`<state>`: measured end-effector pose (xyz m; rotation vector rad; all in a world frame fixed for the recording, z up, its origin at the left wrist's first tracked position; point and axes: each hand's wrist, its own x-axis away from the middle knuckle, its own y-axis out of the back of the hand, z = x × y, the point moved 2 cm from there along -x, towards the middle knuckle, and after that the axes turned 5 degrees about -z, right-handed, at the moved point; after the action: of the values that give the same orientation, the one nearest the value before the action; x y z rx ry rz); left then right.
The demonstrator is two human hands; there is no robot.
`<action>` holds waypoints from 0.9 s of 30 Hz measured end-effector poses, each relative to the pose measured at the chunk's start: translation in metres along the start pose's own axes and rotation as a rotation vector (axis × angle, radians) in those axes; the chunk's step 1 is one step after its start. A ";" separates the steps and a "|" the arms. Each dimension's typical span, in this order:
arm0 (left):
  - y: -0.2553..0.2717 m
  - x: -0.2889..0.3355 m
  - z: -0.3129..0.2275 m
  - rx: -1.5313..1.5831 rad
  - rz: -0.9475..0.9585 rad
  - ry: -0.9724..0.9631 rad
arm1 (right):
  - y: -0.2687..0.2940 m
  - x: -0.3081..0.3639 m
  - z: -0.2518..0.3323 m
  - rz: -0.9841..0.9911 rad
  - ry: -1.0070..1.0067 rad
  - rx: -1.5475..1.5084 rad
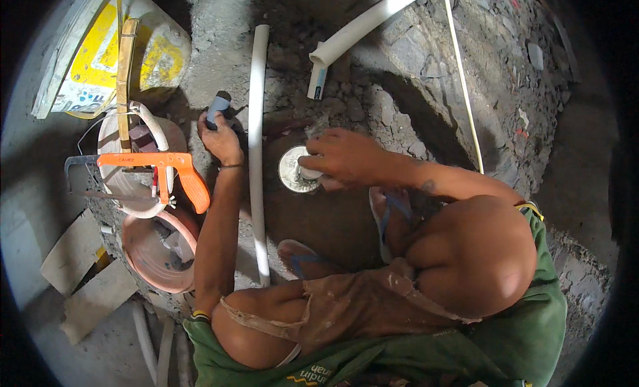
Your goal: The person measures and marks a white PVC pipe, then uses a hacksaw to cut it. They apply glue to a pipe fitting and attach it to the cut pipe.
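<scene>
My left hand (223, 142) is closed round a short grey pipe fitting (218, 109) with a dark open end, left of a long white plastic pipe (257, 121). On the ground between my feet and the far rubble stands a round tin (290, 169) with a pale, smeared top. My right hand (343, 157) is at its right side, fingers curled round a small round whitish cap (309, 172) on or just over the tin's top. Whether the cap is lifted off the tin, I cannot tell.
An orange-handled hacksaw (143, 161) lies across a whitish bucket (110, 141), left of my left forearm. Below it sits an orange-brown bucket (133, 254). A thicker white pipe (376, 24) juts in from the far side, over loose rubble. A thin pale rod (464, 87) leans at the right.
</scene>
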<state>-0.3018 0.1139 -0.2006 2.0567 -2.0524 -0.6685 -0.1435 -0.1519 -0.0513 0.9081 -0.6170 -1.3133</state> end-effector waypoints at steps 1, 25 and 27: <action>-0.001 0.004 -0.006 -0.068 -0.001 -0.033 | -0.008 -0.001 -0.001 0.032 0.007 0.017; -0.028 0.020 -0.072 -0.548 0.566 -0.455 | -0.020 -0.001 -0.005 0.009 -0.024 0.088; -0.017 0.032 -0.094 -0.423 0.647 -0.367 | -0.019 0.007 -0.006 0.027 -0.065 0.072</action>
<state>-0.2484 0.0651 -0.1309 1.0112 -2.3067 -1.2599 -0.1477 -0.1572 -0.0707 0.9156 -0.7283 -1.3074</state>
